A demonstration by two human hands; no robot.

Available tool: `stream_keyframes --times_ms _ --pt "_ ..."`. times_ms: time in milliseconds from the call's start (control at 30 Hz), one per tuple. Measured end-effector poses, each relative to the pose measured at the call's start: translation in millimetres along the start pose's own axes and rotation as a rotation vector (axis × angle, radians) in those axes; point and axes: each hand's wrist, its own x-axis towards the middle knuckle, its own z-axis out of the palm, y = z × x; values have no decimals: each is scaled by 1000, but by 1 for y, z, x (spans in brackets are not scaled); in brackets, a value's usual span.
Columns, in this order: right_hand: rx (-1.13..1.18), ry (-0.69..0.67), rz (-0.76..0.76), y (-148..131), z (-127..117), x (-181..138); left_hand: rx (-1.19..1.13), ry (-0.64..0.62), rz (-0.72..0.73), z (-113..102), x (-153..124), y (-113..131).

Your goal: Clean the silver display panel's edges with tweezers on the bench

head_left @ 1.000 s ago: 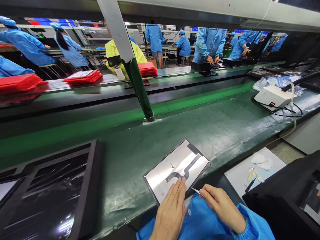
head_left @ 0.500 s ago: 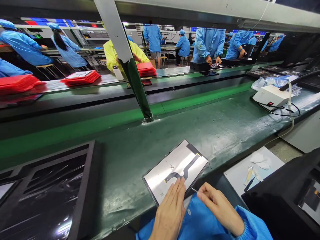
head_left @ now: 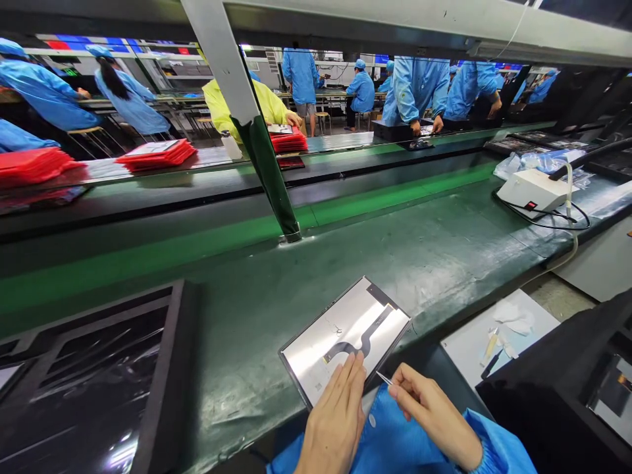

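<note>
A silvery display panel [head_left: 340, 332] with a dark flat cable across its back lies at the near edge of the green bench [head_left: 444, 257]. My left hand [head_left: 338, 418] rests flat on the panel's near corner, fingers stretched out together. My right hand [head_left: 434, 415] is just right of it, fingers pinched on thin metal tweezers [head_left: 384, 378] whose tip points at the panel's near edge. Blue fabric lies under both hands.
A black tray [head_left: 99, 375] with clear film sits at the left. A white box with cables [head_left: 530, 191] stands at the far right. A slanted post [head_left: 261, 158] rises mid-bench. Red stacks [head_left: 158, 153] and people in blue coats are across the line. A black bin [head_left: 567, 388] is at right.
The view has shifted slightly; both hands stay in nearly the same place on the panel. People across the line have moved.
</note>
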Motion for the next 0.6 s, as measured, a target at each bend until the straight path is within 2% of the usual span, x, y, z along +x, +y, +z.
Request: stream_keyframes --times_ms 233,433,600 --pt "-52 7 20 -4 -5 2 -3 -8 -1 1 -1 -1" --pt "52 16 0 5 -4 3 9 7 1 0 2 0" --pt "130 -16 43 13 0 5 49 17 22 -2 5 0"
